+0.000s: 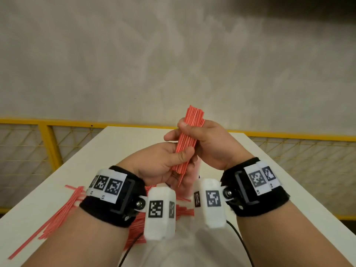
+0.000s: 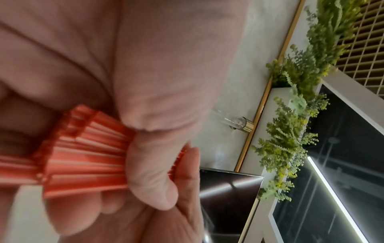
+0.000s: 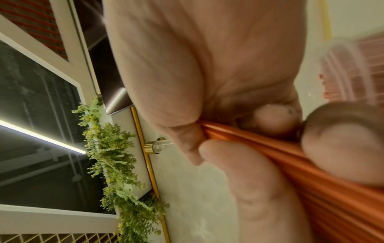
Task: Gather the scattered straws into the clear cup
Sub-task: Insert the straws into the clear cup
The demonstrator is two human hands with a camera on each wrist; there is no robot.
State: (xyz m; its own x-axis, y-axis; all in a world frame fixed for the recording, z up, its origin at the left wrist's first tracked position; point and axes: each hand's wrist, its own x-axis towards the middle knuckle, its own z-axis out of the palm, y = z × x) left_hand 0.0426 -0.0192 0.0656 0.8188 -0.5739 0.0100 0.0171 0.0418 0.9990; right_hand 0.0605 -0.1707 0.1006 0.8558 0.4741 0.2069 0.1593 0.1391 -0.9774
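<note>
Two hands hold a bundle of red straws (image 1: 189, 139) above a white counter (image 1: 123, 143). The right hand (image 1: 210, 145) wraps its fingers and thumb around the upper part of the bundle, which stands nearly upright and leans slightly. The left hand (image 1: 163, 164) closes on the lower part, thumb pressed across the front. One hand high and one low probably serves to square the straws into a tight, even bunch that will drop into a cup together.

More loose straws (image 1: 57, 211) lie scattered on the counter near the left wrist and under both forearms, not yet gathered.

The clear cup is hidden in the head view; a blurred ribbed transparent shape (image 3: 349, 69) at the edge of the right wrist view may be it.

Both wrists wear black bands (image 1: 113, 201) with white blocks carrying square black-and-white coded markers. No readable words or brand names appear.
</note>
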